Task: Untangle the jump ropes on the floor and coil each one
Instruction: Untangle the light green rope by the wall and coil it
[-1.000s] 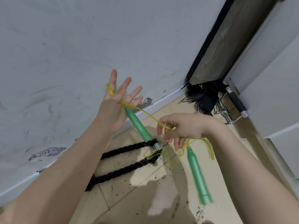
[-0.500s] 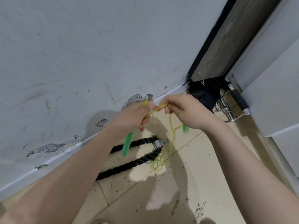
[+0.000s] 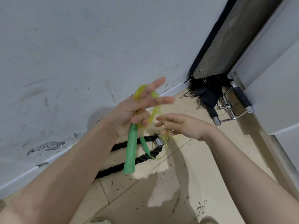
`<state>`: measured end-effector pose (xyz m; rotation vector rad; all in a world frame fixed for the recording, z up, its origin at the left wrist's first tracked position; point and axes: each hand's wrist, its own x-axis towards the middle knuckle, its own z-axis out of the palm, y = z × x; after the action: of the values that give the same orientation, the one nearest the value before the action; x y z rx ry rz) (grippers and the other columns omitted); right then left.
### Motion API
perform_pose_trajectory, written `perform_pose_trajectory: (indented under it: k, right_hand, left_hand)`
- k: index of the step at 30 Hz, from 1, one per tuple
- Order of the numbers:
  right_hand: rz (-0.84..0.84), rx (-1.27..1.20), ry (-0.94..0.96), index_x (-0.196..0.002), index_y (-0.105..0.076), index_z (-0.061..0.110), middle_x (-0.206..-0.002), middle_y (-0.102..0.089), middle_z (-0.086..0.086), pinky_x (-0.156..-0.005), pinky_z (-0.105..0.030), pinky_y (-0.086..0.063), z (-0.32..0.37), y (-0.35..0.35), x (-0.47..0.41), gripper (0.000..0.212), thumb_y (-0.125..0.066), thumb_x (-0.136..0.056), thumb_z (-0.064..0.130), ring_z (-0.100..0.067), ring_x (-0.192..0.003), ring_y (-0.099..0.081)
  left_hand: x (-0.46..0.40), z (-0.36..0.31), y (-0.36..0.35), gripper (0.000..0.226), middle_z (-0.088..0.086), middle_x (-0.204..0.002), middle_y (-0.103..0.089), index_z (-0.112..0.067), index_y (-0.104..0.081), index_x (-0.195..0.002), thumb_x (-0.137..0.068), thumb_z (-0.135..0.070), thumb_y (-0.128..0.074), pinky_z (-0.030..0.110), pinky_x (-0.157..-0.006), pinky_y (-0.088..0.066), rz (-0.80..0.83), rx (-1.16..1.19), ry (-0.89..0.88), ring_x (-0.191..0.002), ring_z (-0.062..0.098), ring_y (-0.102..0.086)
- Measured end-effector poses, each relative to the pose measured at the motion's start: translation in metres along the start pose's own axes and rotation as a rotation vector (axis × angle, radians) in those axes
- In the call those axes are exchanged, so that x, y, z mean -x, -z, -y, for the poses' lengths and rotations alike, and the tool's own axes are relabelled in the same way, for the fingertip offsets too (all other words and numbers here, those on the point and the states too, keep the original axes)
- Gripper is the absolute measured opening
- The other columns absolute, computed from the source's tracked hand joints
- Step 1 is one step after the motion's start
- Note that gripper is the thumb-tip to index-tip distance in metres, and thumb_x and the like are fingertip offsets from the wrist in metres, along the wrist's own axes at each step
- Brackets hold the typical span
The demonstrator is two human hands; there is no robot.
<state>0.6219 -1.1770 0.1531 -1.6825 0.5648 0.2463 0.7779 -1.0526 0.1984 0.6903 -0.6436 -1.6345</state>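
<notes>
A thin yellow jump rope (image 3: 153,109) with green handles is looped round the spread fingers of my left hand (image 3: 137,109). The thumb pins the rope against the palm. One green handle (image 3: 130,152) hangs straight down from that hand, and the second green handle (image 3: 145,147) dangles behind it. My right hand (image 3: 184,125) hovers just to the right, fingers loosely extended toward the left hand. Loose yellow strands (image 3: 167,137) run under its lower fingers and down toward the floor; whether those fingers grip them is unclear.
A thick black rope (image 3: 119,167) with a metal end (image 3: 157,142) lies on the beige tiled floor (image 3: 186,183) by the grey wall (image 3: 80,62). Black straps (image 3: 208,94) and chrome cable handles (image 3: 233,110) fill the corner beside a door (image 3: 275,78).
My hands were together pinching the rope; now the left hand has spread its fingers with a loop round them. The right hand has dropped away to the right.
</notes>
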Motion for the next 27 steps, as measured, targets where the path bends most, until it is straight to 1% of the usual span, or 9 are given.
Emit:
perform_pose_trajectory:
  k: [3, 5, 8, 11, 13, 15, 18, 22, 27]
  right_hand:
    - [0.090, -0.235, 0.019, -0.121, -0.053, 0.015, -0.111, -0.063, -0.001, -0.081, -0.024, -0.052, -0.007, 0.008, 0.009, 0.028, -0.036, -0.099, 0.008, -0.013, -0.087, -0.065]
    - [0.038, -0.276, 0.075, -0.112, -0.057, 0.015, -0.097, -0.066, 0.001, -0.079, -0.029, -0.051, -0.007, 0.011, 0.010, 0.025, -0.039, -0.098, 0.005, -0.014, -0.078, -0.065]
    - [-0.196, -0.191, 0.156, -0.127, -0.046, 0.021, -0.120, -0.057, 0.001, -0.093, -0.029, -0.045, -0.001, 0.009, 0.000, 0.039, -0.055, -0.091, 0.009, -0.016, -0.104, -0.058]
    - [-0.158, -0.203, 0.348, -0.139, -0.032, 0.026, -0.143, -0.039, 0.010, -0.106, -0.023, -0.037, 0.015, -0.004, -0.012, 0.062, -0.065, -0.086, 0.027, -0.006, -0.132, -0.038]
    - [-0.076, -0.131, 0.405, -0.126, -0.046, 0.022, -0.130, -0.053, 0.006, -0.106, -0.026, -0.038, 0.022, -0.015, -0.018, 0.044, -0.061, -0.087, 0.035, -0.009, -0.127, -0.047]
    - [-0.074, -0.111, 0.356, -0.098, -0.061, 0.015, -0.090, -0.067, -0.005, -0.085, -0.026, -0.049, 0.026, -0.020, -0.020, 0.017, -0.051, -0.094, 0.027, -0.014, -0.086, -0.065]
    - [-0.028, -0.107, 0.185, -0.073, -0.056, 0.012, -0.055, -0.054, 0.001, -0.052, -0.022, -0.037, 0.014, -0.019, -0.017, 0.030, -0.048, -0.092, 0.034, -0.013, -0.046, -0.048]
    - [0.106, -0.068, -0.013, -0.088, -0.059, 0.009, -0.049, -0.045, -0.001, -0.043, -0.020, -0.030, -0.003, -0.017, -0.006, 0.027, -0.043, -0.098, 0.029, -0.010, -0.034, -0.026]
    - [0.302, -0.044, -0.067, -0.080, -0.062, 0.015, -0.044, -0.025, 0.006, -0.051, -0.033, -0.010, 0.004, -0.012, 0.003, 0.030, -0.047, -0.085, 0.040, -0.013, -0.042, -0.014]
  left_hand:
    - [0.006, 0.000, 0.022, 0.054, 0.009, -0.115, -0.067, -0.032, -0.057, -0.124, -0.074, -0.014, -0.063, 0.006, -0.034, -0.036, -0.256, 0.146, -0.130, -0.035, 0.004, -0.015]
    - [0.011, -0.001, 0.031, 0.055, 0.013, -0.112, -0.068, -0.026, -0.059, -0.125, -0.072, -0.011, -0.063, 0.008, -0.030, -0.034, -0.264, 0.222, -0.118, -0.035, 0.004, -0.013]
    - [0.010, 0.000, 0.040, 0.057, 0.017, -0.112, -0.067, -0.027, -0.043, -0.139, -0.086, -0.011, -0.059, 0.011, -0.033, -0.041, -0.009, 0.227, 0.037, -0.033, 0.002, -0.023]
    - [0.001, 0.005, 0.029, 0.052, 0.030, -0.116, -0.059, -0.026, -0.019, -0.147, -0.101, -0.009, -0.035, 0.021, -0.042, -0.051, 0.235, 0.390, 0.162, -0.037, 0.009, -0.039]
    - [-0.003, 0.007, 0.023, 0.054, 0.034, -0.110, -0.060, -0.028, -0.020, -0.148, -0.100, -0.006, -0.036, 0.021, -0.042, -0.050, 0.314, 0.472, 0.178, -0.033, 0.012, -0.041]
    - [-0.003, 0.004, 0.018, 0.052, 0.035, -0.118, -0.056, -0.025, -0.018, -0.148, -0.101, -0.007, -0.030, 0.021, -0.043, -0.046, 0.368, 0.552, 0.128, -0.036, 0.011, -0.036]
    - [-0.003, -0.004, 0.013, 0.049, 0.019, -0.119, -0.063, -0.026, -0.034, -0.139, -0.093, -0.008, -0.038, 0.014, -0.047, -0.048, -0.053, 0.336, -0.132, -0.040, 0.006, -0.042]
    - [-0.001, -0.003, 0.034, 0.044, 0.019, -0.112, -0.065, -0.026, -0.046, -0.125, -0.088, -0.002, -0.042, 0.034, -0.063, -0.059, -0.585, 0.375, -0.469, -0.084, 0.023, -0.071]
    - [0.004, 0.008, 0.061, 0.053, 0.008, -0.137, -0.048, -0.030, -0.035, -0.140, -0.097, 0.001, -0.040, 0.044, -0.091, -0.050, -0.909, 0.096, -0.360, -0.114, 0.015, -0.057]
